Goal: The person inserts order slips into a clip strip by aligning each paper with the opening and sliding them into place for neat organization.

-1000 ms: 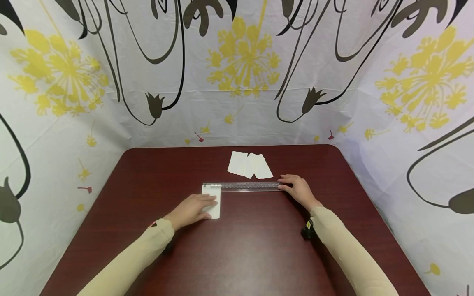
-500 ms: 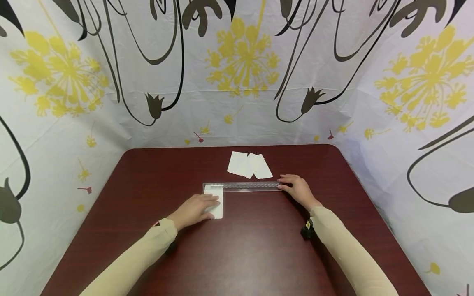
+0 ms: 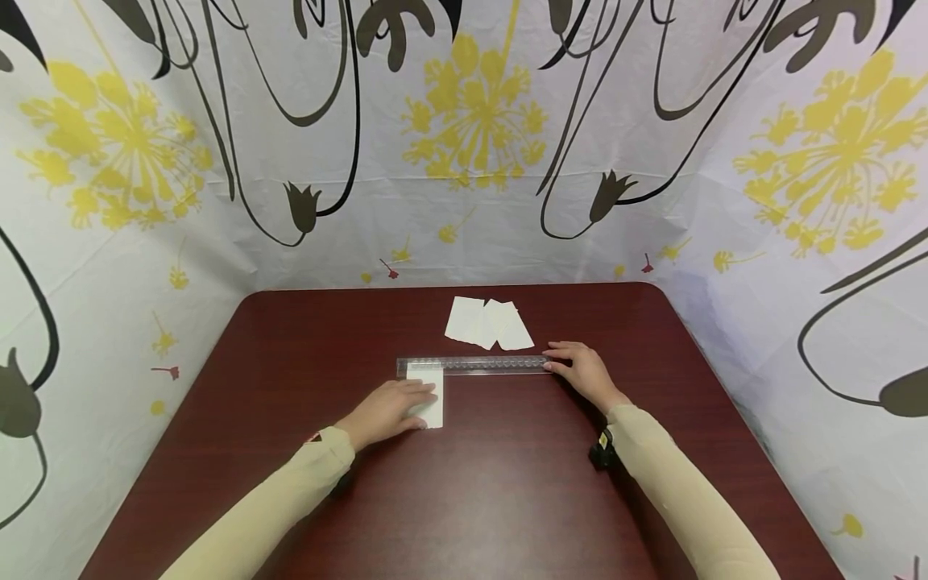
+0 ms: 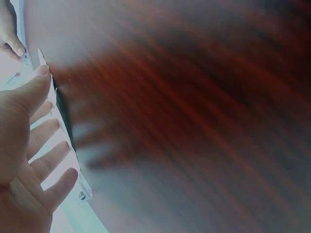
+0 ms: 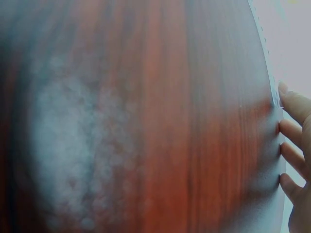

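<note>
A clear plastic ruler lies left to right across the dark red table. Under its left end runs the top of a white paper slip. My left hand rests on this slip with its fingers extended and the thumb near its lower edge. In the left wrist view the fingertips of this hand spread over the paper, whose edge lifts a little from the table. At the ruler's right end, the thumb and fingers of my right hand touch it. The right wrist view shows those fingers reaching down, fairly straight.
Torn white paper pieces lie behind the ruler, near the table's far edge. A patterned cloth hangs around the back and sides. The brown table spreads out in front of both hands.
My left hand has slid the white paper slip a little to the right along the ruler. The right hand and ruler stay where they were.
</note>
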Action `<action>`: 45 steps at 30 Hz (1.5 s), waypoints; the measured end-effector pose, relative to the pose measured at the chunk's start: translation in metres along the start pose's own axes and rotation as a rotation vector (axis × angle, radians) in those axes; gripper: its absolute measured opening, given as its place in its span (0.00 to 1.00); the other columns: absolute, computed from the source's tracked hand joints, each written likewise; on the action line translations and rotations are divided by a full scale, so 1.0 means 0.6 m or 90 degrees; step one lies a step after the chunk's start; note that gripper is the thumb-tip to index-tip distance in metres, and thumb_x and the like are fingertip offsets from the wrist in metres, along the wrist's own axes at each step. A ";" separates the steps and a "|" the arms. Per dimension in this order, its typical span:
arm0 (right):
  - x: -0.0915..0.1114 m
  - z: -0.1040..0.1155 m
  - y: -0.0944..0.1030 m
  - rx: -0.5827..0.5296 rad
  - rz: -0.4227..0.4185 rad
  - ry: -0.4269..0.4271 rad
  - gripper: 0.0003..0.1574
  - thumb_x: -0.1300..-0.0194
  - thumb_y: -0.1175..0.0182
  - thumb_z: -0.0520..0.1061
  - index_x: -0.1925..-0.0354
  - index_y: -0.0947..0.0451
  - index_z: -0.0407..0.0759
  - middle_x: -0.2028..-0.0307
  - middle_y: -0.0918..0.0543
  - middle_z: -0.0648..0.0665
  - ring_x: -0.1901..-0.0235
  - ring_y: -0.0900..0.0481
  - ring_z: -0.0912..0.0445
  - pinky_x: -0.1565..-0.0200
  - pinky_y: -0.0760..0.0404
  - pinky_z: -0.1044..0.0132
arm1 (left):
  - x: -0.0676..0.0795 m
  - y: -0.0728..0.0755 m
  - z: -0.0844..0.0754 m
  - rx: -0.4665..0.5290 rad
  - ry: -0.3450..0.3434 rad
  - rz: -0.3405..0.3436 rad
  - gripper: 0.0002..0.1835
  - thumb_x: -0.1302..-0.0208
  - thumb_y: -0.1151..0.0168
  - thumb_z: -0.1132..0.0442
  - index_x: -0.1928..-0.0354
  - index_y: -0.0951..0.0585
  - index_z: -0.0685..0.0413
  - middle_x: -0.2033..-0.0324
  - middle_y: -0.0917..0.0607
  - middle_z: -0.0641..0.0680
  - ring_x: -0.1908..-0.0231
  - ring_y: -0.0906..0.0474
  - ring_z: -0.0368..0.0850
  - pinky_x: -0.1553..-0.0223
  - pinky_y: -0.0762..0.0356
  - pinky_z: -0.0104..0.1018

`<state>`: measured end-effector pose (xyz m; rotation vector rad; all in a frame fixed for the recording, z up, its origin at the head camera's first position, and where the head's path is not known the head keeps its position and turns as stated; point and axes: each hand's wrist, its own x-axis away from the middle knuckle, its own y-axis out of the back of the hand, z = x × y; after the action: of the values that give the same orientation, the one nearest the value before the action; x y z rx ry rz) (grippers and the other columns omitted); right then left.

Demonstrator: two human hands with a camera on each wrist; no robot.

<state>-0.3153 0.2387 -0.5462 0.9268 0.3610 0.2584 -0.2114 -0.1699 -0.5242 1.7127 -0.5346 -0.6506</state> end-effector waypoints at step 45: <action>0.000 0.000 -0.002 0.008 -0.008 0.004 0.23 0.34 0.35 0.52 0.43 0.18 0.46 0.35 0.22 0.40 0.33 0.30 0.41 0.33 0.32 0.40 | -0.042 -0.007 -0.035 -0.008 0.014 0.032 0.28 0.35 0.36 0.46 0.37 0.22 0.50 0.33 0.23 0.51 0.33 0.27 0.53 0.34 0.29 0.51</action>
<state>-0.3150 0.2381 -0.5470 0.9355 0.3744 0.2473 -0.2158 -0.1371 -0.5209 1.6882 -0.5549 -0.5967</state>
